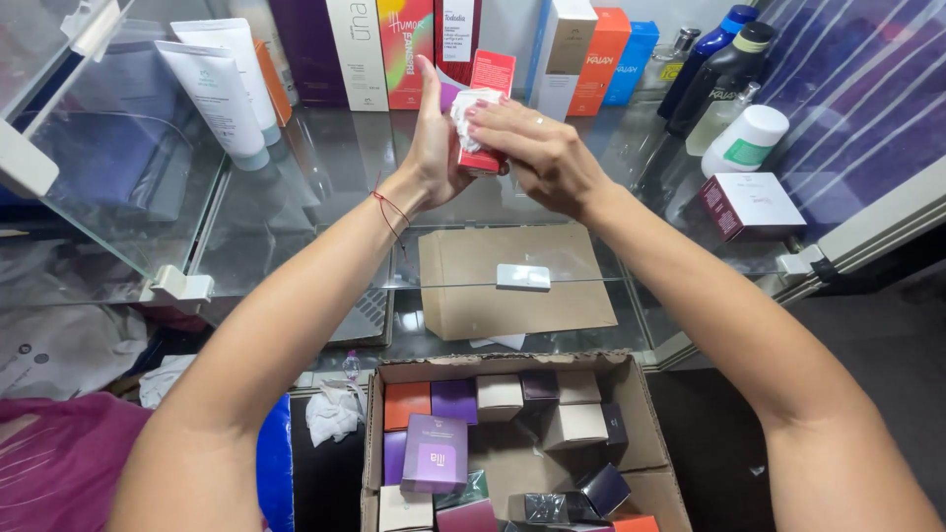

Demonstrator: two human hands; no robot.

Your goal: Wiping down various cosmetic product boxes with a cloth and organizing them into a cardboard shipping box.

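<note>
Both hands meet at twelve o'clock over the glass shelf (pixel 325 167): the left hand (pixel 434 148) stands upright, palm cupped against a small red box (pixel 490 99), while the right hand (pixel 537 148) pinches a crumpled white cloth (pixel 473 103) against the box's face. It looks like the wiping step, and the move after it would call for a firm grip and a turn of the box to reach its other sides. At six o'clock sits a cardboard carton (pixel 650 433) of small boxes, its lower part cut off. At two o'clock stands a white jar (pixel 749 138). Much of the red box hides behind fingers and cloth.
</note>
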